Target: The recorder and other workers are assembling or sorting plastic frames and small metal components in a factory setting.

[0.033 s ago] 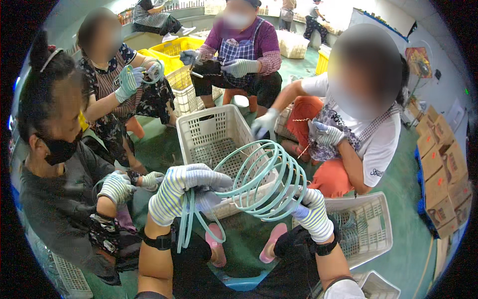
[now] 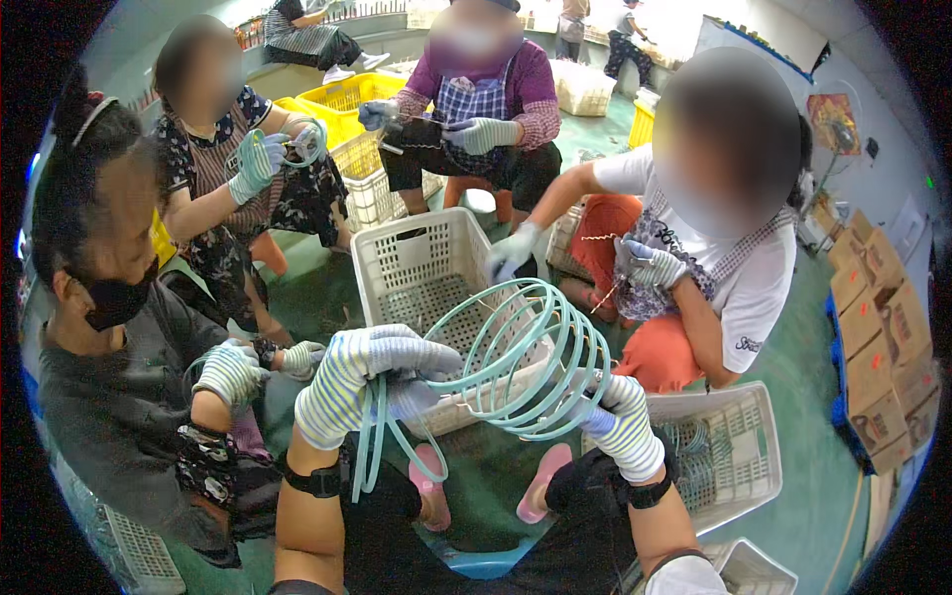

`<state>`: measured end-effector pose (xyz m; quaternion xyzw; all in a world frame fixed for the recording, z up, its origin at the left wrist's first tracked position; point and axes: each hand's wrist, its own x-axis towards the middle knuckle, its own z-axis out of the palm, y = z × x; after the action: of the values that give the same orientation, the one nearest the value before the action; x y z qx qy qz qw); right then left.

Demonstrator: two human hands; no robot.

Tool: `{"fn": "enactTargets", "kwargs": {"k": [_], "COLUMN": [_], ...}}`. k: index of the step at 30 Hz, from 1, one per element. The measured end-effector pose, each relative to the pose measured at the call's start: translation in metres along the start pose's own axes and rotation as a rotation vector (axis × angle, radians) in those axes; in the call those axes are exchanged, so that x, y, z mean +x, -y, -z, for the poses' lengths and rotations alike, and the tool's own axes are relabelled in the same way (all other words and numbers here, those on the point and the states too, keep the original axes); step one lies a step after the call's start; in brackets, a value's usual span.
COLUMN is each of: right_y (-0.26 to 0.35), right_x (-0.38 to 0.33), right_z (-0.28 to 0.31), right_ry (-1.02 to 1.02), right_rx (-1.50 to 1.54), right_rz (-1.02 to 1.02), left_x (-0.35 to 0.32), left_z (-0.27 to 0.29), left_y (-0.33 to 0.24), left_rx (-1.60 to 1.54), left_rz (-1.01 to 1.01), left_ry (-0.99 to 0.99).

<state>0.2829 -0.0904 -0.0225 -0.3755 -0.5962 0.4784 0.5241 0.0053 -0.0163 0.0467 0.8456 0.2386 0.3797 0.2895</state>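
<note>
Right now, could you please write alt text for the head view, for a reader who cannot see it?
A person's left hand and right hand, in striped gloves, hold pale blue-green loops, with a white plastic crate beyond. Four gloved co-workers sit around, and brown cardboard boxes are stacked at the right.

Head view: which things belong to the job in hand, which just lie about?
Job, likely:
pale-green hoops, held by left hand and right hand
white crate at right, holding similar hoops

Apparently just about:
stacked cardboard boxes
yellow crate
</note>
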Motion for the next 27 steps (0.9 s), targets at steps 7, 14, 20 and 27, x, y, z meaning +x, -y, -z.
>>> {"fn": "enactTargets", "kwargs": {"k": [7, 14, 20, 27], "right_y": [-0.002, 0.008, 0.01, 0.012], "right_x": [-0.003, -0.001, -0.003, -0.003], "right_z": [0.0, -0.006, -0.001, -0.002], "right_ry": [-0.013, -0.077, -0.006, 0.017], "right_rx": [-0.009, -0.091, -0.105, -0.052], "right_rz": [-0.042, -0.013, -0.047, -0.056], "left_x": [-0.007, -0.007, -0.007, -0.004], "left_z": [-0.002, -0.003, -0.001, 0.0], "left_y": [-0.001, -0.005, -0.011, -0.006], "left_rx": [0.126, 0.224, 0.26, 0.208], "left_rz": [-0.091, -0.197, -0.252, -0.152], "left_ry": [-0.004, -0.035, -0.068, 0.012]}}
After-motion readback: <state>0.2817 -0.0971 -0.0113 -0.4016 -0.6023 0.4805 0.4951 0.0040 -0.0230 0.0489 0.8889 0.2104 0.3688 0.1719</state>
